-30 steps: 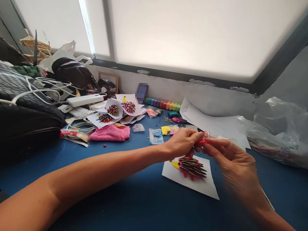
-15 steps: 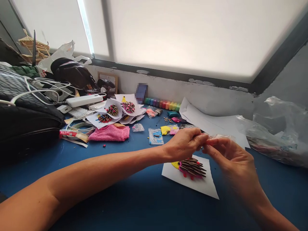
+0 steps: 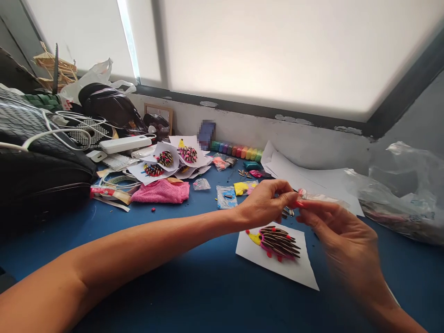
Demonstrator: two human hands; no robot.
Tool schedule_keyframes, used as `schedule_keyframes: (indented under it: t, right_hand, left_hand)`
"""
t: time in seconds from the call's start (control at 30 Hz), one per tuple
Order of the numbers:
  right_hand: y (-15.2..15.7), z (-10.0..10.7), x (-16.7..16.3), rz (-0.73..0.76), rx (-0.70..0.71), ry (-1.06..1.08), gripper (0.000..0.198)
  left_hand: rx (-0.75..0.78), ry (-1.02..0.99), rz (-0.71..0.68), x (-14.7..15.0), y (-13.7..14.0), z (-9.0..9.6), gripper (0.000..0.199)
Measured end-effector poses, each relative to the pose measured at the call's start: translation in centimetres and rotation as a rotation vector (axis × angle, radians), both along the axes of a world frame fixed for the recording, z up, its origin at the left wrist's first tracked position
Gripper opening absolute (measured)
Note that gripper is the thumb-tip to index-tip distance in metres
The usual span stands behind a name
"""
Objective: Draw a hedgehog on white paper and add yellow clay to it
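My left hand (image 3: pixel 265 202) pinches red clay (image 3: pixel 299 202) between thumb and fingertips, above and behind the white paper. My right hand (image 3: pixel 347 238) grips the same red clay with a small clear plastic bag (image 3: pixel 321 198) lying over its fingers. Just below both hands, a sheet of white paper (image 3: pixel 258 254) bears a clay hedgehog (image 3: pixel 279 244) with a yellow face, a red nose, a pink body and spines of striped seeds. Red dots sit among the spines and red feet along its underside. A few loose seeds (image 3: pixel 288 212) show behind my left fingertips.
Small bags of yellow clay (image 3: pixel 240 188) and blue clay (image 3: pixel 227 198) lie beyond my left hand. Finished hedgehog sheets (image 3: pixel 187 154), a pink cloth (image 3: pixel 161 192) and a black bag (image 3: pixel 41 175) are on the left. White papers (image 3: pixel 312 178) and a clear plastic bag (image 3: pixel 398 203) lie on the right.
My right hand has shifted slightly right and down, and the red clay between the hands shows more. The whole view has moved a little, and the hedgehog's nose is now uncovered.
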State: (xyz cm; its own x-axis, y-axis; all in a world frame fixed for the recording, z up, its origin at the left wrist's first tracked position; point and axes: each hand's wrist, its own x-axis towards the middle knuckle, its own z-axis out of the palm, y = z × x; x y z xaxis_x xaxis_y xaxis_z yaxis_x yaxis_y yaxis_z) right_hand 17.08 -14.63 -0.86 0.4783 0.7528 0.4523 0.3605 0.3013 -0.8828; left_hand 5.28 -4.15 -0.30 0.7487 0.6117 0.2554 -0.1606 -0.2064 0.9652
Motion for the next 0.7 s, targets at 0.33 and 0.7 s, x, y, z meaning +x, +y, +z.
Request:
schedule_keyframes:
  t: [0.33, 0.7]
  right_hand:
    - [-0.2, 0.1, 0.0, 0.084, -0.163, -0.041, 0.025]
    - [-0.2, 0.6, -0.3, 0.082, -0.227, -0.002, 0.033]
  left_hand:
    - [-0.225, 0.087, -0.105, -0.2, 1.4, -0.3, 0.027]
    - [-0.398, -0.038, 0.006, 0.3, 1.4, -0.5, 0.023]
